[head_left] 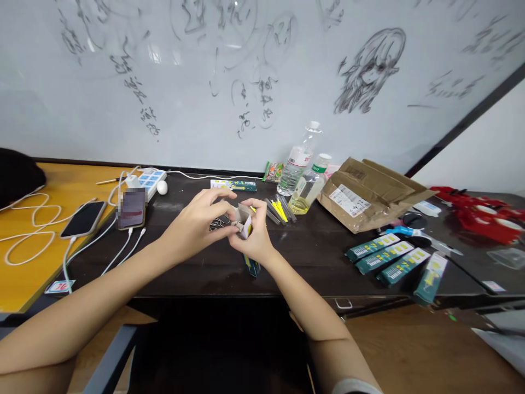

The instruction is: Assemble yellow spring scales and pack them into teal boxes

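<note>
My right hand [256,232] is wrapped round a small box [247,225] held upright above the dark table, its end turned up. The fingers of my left hand [211,214] are bent and pinched together at the top of that box; what lies between them is too small to make out. Below my hands a green box [251,266] lies on the table. Just behind the hands are yellow and dark slim packs [279,210]. A green and white box [233,185] lies near the whiteboard.
Two bottles [294,169] and a cardboard package [365,194] stand behind on the right. Several green boxes [404,266] lie at the right front. Phones [84,219], cables and a power strip [151,180] are on the left. A whiteboard [184,98] rises behind the table [184,279].
</note>
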Available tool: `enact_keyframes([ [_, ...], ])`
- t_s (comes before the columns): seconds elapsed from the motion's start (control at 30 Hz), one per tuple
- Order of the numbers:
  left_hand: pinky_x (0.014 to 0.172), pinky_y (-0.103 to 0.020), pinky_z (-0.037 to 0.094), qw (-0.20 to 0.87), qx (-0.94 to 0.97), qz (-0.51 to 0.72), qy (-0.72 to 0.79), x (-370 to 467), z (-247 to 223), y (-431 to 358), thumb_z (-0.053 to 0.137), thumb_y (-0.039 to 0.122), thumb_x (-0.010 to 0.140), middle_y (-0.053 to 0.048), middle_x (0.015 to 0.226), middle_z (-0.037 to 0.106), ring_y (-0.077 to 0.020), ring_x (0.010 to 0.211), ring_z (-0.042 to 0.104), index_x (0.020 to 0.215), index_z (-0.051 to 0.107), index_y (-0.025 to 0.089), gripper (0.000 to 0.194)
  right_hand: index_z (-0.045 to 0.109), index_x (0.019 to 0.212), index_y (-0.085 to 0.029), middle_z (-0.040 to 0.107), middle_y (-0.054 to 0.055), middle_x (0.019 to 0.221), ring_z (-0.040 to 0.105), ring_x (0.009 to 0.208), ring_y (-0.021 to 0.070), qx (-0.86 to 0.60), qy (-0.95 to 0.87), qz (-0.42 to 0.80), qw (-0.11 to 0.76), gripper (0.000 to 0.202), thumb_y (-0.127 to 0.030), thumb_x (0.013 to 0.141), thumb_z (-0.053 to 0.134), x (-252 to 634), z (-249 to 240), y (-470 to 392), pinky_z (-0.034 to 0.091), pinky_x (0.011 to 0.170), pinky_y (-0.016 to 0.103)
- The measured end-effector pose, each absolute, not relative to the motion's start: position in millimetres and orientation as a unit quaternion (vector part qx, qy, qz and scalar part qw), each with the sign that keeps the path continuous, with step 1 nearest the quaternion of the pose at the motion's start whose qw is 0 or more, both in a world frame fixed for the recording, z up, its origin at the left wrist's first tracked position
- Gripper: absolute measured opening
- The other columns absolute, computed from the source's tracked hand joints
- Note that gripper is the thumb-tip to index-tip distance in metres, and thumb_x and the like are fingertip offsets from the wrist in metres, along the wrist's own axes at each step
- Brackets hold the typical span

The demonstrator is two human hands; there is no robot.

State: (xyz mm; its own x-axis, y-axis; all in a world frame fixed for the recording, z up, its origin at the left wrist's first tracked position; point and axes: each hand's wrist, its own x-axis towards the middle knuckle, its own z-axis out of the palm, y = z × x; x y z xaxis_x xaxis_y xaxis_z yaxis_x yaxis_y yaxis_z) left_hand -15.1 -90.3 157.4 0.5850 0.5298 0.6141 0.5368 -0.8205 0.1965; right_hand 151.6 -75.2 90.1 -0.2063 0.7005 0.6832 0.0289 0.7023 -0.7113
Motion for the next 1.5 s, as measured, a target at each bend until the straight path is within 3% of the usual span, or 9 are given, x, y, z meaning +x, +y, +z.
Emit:
enact_keyframes([
  [0.23,0.094,-0.040,0.046,0.059,-0.887,-0.326,-0.323,-10.6,165.0,-105.8,0.055,0.016,0.084,-0.009,0.121,0.057,-0.0219,0.111,0.055,0.078,0.058,0.016,0.007,0.024,0.111,-0.026,0.048,-0.004,0.080,0.053,0.062,0.0123,-0.251,-0.727,0.298,0.565,0.055,-0.018,0.072,0.062,148.0,86.4,-76.7,0.043,0.056,0.026],
  [0.4,0.093,-0.039,0.048,0.074,-0.888,-0.325,-0.316,-17.4,174.2,-101.7,0.053,0.019,0.088,-0.010,0.120,0.059,-0.0222,0.110,0.057,0.083,0.064,0.016,0.013,0.024,0.111,-0.026,0.052,-0.003,0.083,0.056,0.065,0.0126,-0.265,-0.748,0.280,0.540,0.056,-0.023,0.074,0.065,141.7,82.0,-80.8,0.044,0.059,0.027],
  [0.67,0.095,-0.042,0.047,-0.020,-0.909,-0.302,-0.286,-24.8,169.3,-92.1,0.053,0.029,0.090,-0.009,0.127,0.057,-0.0236,0.115,0.055,0.095,0.069,0.021,0.018,0.029,0.113,-0.025,0.050,0.000,0.090,0.055,0.070,0.0132,-0.235,-0.764,0.239,0.551,0.044,-0.031,0.080,0.058,150.1,79.4,-78.6,0.045,0.063,0.029],
  [0.83,0.101,-0.044,0.045,-0.091,-0.868,-0.379,-0.308,-18.9,148.4,-95.3,0.051,0.028,0.092,-0.010,0.130,0.053,-0.0232,0.123,0.049,0.117,0.057,0.022,0.027,0.043,0.108,-0.024,0.052,0.004,0.100,0.055,0.092,0.0185,-0.223,-0.740,0.179,0.609,0.024,-0.033,0.087,0.051,158.2,84.2,-72.7,0.046,0.080,0.035],
  [0.9,0.092,-0.039,0.051,-0.153,-0.845,-0.410,-0.308,-14.2,135.9,-95.8,0.053,0.029,0.090,-0.011,0.137,0.048,-0.0249,0.125,0.048,0.127,0.050,0.023,0.037,0.047,0.100,-0.024,0.054,0.003,0.094,0.055,0.090,0.0182,-0.221,-0.738,0.165,0.616,0.014,-0.031,0.089,0.049,160.0,86.6,-72.8,0.045,0.080,0.035],
  [0.97,0.088,-0.037,0.054,-0.225,-0.804,-0.456,-0.307,-7.3,124.3,-96.3,0.055,0.031,0.089,-0.013,0.141,0.044,-0.0230,0.116,0.056,0.137,0.039,0.026,0.051,0.048,0.096,-0.023,0.054,0.002,0.090,0.055,0.084,0.0171,-0.252,-0.724,0.174,0.618,0.011,-0.032,0.089,0.049,160.7,88.4,-75.1,0.044,0.076,0.033],
  [1.07,0.097,-0.038,0.049,-0.317,-0.735,-0.527,-0.286,6.2,115.2,-97.4,0.050,0.030,0.092,-0.012,0.141,0.047,-0.0212,0.119,0.056,0.146,0.021,0.029,0.061,0.047,0.096,-0.022,0.053,0.001,0.085,0.052,0.072,0.0145,-0.295,-0.691,0.227,0.620,0.014,-0.035,0.089,0.047,158.2,89.8,-80.7,0.043,0.066,0.029],
  [1.23,0.110,-0.040,0.035,-0.340,-0.733,-0.519,-0.277,25.2,122.7,-99.4,0.040,0.032,0.096,-0.010,0.140,0.050,-0.0222,0.129,0.047,0.134,0.047,0.021,0.040,0.044,0.097,-0.022,0.048,-0.001,0.082,0.046,0.064,0.0120,-0.311,-0.666,0.241,0.634,0.019,-0.038,0.088,0.049,147.2,91.1,-86.5,0.039,0.058,0.026],
  [1.5,0.110,-0.041,0.034,-0.274,-0.767,-0.497,-0.300,23.9,124.4,-98.0,0.038,0.028,0.097,-0.008,0.136,0.053,-0.0212,0.126,0.049,0.125,0.056,0.020,0.035,0.033,0.105,-0.024,0.049,-0.003,0.077,0.048,0.060,0.0122,-0.358,-0.676,0.250,0.594,0.033,-0.037,0.085,0.056,141.1,76.2,-84.1,0.037,0.055,0.025],
])
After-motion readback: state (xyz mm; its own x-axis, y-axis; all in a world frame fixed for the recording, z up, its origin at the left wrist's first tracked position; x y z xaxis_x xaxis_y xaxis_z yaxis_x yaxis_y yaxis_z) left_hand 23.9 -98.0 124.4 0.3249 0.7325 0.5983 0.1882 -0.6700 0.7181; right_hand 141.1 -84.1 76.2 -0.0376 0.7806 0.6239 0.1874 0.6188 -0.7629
